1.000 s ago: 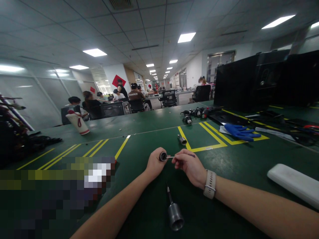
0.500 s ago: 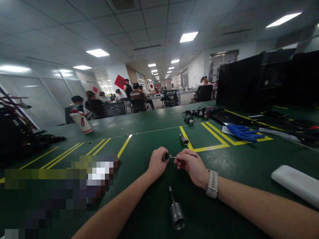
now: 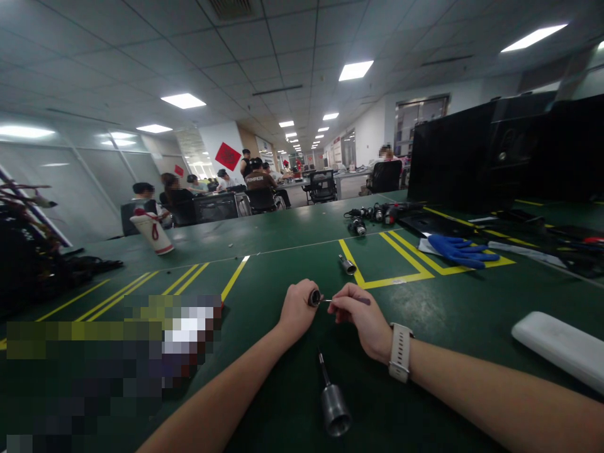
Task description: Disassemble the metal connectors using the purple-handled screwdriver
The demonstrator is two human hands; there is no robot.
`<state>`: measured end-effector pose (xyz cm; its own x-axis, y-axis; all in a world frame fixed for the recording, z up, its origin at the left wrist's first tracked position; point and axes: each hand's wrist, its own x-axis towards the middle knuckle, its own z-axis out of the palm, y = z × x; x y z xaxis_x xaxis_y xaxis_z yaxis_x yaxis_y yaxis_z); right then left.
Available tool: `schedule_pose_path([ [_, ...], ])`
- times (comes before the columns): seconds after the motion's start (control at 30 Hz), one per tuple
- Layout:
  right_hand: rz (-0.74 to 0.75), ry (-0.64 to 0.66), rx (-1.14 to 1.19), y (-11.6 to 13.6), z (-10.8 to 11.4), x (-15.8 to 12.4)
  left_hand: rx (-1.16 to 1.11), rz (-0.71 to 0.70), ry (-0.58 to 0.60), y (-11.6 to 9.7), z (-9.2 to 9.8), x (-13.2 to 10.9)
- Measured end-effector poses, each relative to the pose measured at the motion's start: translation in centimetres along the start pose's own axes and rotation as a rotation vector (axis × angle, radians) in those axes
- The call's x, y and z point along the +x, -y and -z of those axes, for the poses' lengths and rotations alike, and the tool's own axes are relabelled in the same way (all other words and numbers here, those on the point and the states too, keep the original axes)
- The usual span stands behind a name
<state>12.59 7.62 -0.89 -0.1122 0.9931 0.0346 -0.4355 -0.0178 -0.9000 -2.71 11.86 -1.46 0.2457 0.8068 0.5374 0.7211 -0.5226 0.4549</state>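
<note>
My left hand (image 3: 298, 306) is closed around a dark metal cylinder (image 3: 314, 297), its hollow round end facing me. In my right hand (image 3: 358, 314), pinched between thumb and fingers, is a thin screwdriver (image 3: 325, 301) with a slim metal shaft and a dark handle. The shaft points left and its tip meets the side of the cylinder near my left fingers; the exact contact is too small to make out. Below my hands, a larger metal cup-shaped part with a narrow stem (image 3: 336, 409) lies on the green table. A short metal cylinder (image 3: 348, 265) rests beyond my right hand.
Farther back lie several dark metal parts with cables (image 3: 361, 226). A blue glove (image 3: 460, 251) is at the right, near a white rounded case (image 3: 557, 349). A white cup (image 3: 153, 231) stands far left. Black monitors (image 3: 457, 163) rise at the right; people sit beyond.
My right hand has shifted very slightly left, so less of the screwdriver shaft shows. My left hand keeps the cylinder in nearly the same place.
</note>
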Motion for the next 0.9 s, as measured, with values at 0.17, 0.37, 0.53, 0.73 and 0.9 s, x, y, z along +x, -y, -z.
schedule_pose_path([
  [0.17, -0.047, 0.024, 0.031, 0.02, 0.26, 0.27, -0.040, 0.000, 0.005, 0.23, -0.03, 0.10],
  [0.37, -0.066, 0.042, 0.066, 0.10, 0.21, 0.46, -0.110, -0.011, 0.030, 0.38, -0.17, 0.17],
  [0.53, -0.018, 0.004, 0.025, 0.13, 0.01, 0.36, -0.078, 0.011, 0.010, 0.50, -0.27, 0.24],
  [0.73, 0.049, -0.019, -0.086, -0.01, 0.06, 0.42, -0.029, 0.012, -0.004, 0.67, -0.26, 0.24],
  [0.9, 0.033, 0.002, -0.090, 0.11, 0.23, 0.56, -0.077, -0.004, 0.016, 0.12, 0.08, 0.18],
])
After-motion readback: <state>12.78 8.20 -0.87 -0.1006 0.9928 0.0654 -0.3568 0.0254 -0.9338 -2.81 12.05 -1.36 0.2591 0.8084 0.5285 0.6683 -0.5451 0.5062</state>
